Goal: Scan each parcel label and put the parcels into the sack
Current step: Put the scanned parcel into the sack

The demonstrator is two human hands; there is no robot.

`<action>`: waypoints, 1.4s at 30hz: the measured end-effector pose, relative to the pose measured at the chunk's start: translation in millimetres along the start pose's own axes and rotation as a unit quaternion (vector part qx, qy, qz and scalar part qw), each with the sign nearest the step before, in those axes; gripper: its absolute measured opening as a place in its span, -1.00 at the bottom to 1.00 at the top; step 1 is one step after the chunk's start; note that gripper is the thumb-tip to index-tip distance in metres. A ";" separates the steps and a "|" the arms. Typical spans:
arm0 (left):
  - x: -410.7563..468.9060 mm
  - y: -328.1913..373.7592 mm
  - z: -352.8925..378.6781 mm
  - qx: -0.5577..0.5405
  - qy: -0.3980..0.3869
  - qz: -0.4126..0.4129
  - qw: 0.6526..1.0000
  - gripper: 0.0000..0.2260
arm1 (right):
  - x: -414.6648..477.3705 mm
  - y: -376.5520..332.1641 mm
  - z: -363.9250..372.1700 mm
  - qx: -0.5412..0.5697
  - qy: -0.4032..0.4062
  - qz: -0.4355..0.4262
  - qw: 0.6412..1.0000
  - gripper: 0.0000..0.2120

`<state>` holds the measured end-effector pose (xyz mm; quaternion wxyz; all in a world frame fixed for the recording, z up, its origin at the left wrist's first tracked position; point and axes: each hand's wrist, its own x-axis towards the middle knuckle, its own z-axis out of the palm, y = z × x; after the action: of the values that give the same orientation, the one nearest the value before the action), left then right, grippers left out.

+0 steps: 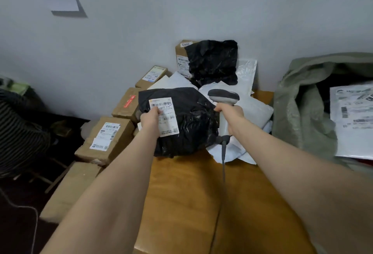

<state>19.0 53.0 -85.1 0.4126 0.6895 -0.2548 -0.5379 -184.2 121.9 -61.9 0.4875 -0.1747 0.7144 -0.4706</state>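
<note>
The black parcel sits at the far end of the wooden table, its white label facing up. The left hand grips its left edge, thumb on the label. The right hand is curled round the handle of the scanner, whose head hangs over the parcel's right side. White mailers and brown boxes crowd the pale wall. The green sack gapes open at the right, a white parcel inside.

Dim, flat indoor light, soft shadows, wide-angle bending at edges, blur over the sack.
</note>
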 end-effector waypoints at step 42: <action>-365.2 -41.7 268.1 0.017 -0.137 0.125 0.982 -0.68 | -76.9 -41.0 -439.6 0.151 -0.071 -0.068 0.984 -0.69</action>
<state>-346.6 286.5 52.3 0.4261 0.5792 -0.4025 -0.5665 -535.6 376.7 49.6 0.5247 -0.1799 0.5854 -0.5913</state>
